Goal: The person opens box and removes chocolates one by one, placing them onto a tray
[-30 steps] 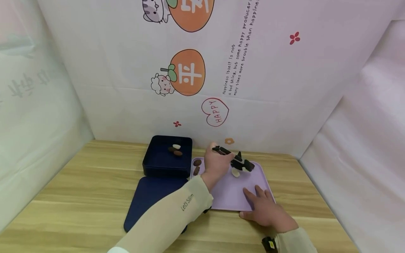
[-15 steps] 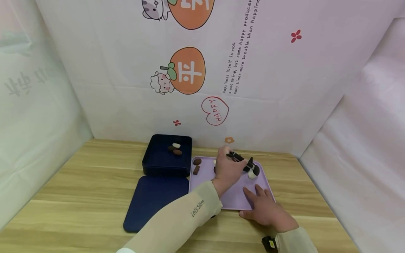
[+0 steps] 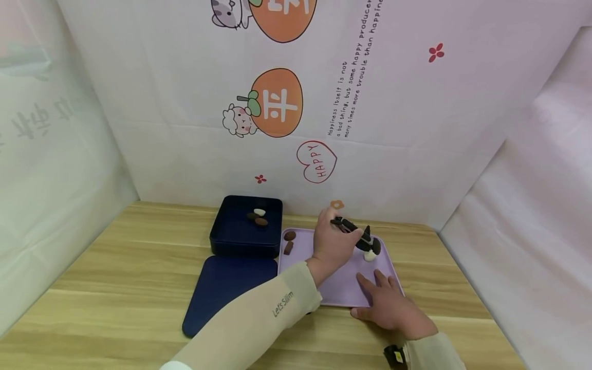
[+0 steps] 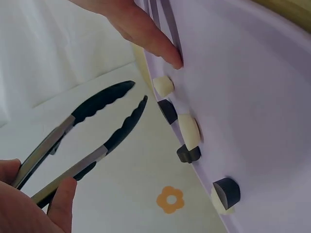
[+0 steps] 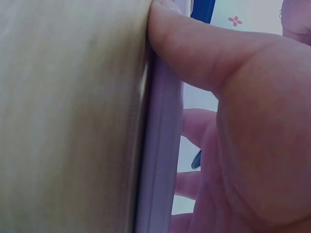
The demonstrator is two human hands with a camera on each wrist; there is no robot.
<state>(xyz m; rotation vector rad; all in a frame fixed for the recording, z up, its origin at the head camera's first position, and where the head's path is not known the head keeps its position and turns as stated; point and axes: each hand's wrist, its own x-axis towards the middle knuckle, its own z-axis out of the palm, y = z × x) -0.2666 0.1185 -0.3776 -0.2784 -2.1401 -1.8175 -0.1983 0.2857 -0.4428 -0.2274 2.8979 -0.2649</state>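
My left hand (image 3: 336, 242) grips black-tipped tongs (image 4: 126, 130) over the far right part of the lilac tray (image 3: 339, 288). In the left wrist view the tong arms stand apart, with nothing between them. Cream and dark chocolate-like pieces lie near the tray's edge: a cream one (image 4: 163, 86), a dark one (image 4: 167, 111) and a longer cream one (image 4: 189, 130) among them. My right hand (image 3: 390, 308) rests at the tray's near right corner. Its thumb (image 5: 189, 46) lies along the outer rim, while the straight, spread fingers reach over the tray.
A navy box (image 3: 245, 248) at the back left holds white, dark and brown pieces. Its flat navy lid (image 3: 226, 280) lies in front, partly behind my left sleeve. A brown oval piece (image 3: 290, 236) and a brown block (image 3: 289, 247) sit at the tray's left. A printed cloth (image 3: 393, 169) hangs behind.
My left hand has carried the tongs to the right across the tray, then stayed there almost unmoved over the last half second. My right hand keeps its place.
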